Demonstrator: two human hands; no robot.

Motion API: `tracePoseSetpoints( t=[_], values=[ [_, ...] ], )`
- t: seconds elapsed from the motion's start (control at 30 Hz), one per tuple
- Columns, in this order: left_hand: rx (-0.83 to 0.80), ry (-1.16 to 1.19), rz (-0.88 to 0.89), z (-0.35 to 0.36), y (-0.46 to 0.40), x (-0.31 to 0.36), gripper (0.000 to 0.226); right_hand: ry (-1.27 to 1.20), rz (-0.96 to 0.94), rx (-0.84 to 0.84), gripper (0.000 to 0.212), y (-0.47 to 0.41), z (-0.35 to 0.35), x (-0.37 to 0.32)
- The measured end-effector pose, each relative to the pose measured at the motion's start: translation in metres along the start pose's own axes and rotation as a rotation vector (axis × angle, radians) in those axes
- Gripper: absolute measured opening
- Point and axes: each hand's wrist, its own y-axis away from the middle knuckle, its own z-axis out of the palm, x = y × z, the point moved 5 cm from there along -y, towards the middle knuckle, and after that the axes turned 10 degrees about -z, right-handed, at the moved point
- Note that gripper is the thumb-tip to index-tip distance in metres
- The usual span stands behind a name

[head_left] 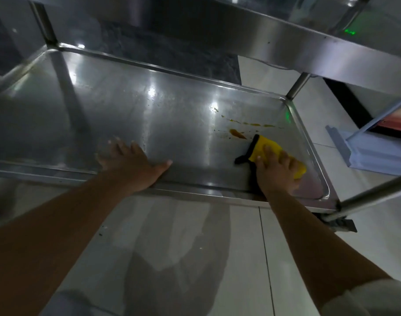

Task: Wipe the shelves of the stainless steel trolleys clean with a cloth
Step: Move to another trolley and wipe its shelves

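Note:
The lower shelf [131, 115] of a stainless steel trolley fills the middle of the head view. Orange-brown stains [237, 133] and a line of smaller drips lie on its right part. My right hand [277, 169] presses flat on a yellow cloth with black trim [262, 148] near the shelf's right front corner, just below the stains. My left hand [131, 163] rests flat with fingers spread on the shelf by its front rim, holding nothing.
The trolley's upper shelf [286, 39] overhangs at the top right. Upright posts [296, 86] stand at the shelf corners, and a caster [341, 222] sits under the right front corner. A pale blue stand [372, 151] rests on the white tiled floor to the right.

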Motion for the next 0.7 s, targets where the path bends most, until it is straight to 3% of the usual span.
tracePoseSetpoints(
  t=[0.1,0.17,0.27,0.43,0.5,0.63,0.7],
  values=[
    [0.136,-0.028,0.203,0.014,0.007,0.030,0.100,0.018,-0.020,-0.038,0.047,0.001,0.009,-0.033],
    [0.196,-0.054,0.296,0.023,0.010,0.039,0.092,0.029,-0.227,-0.046,0.047,0.004,0.017,-0.068],
    [0.229,-0.101,0.338,0.027,0.008,0.036,0.100,0.068,-0.569,-0.040,0.047,0.012,0.032,-0.122],
    [0.226,-0.059,0.354,0.025,0.007,0.028,0.103,0.071,-0.852,-0.025,0.049,-0.005,0.040,-0.137],
    [0.221,-0.043,0.351,0.024,0.006,0.026,0.100,0.102,-0.785,-0.031,0.049,-0.037,0.035,-0.110],
    [0.225,-0.029,0.348,0.024,0.006,0.029,0.096,0.071,-0.343,-0.006,0.050,-0.092,0.014,-0.021],
    [0.217,-0.031,0.344,0.025,0.005,0.030,0.094,0.081,-0.219,-0.014,0.052,-0.093,0.005,0.008]
  ],
)
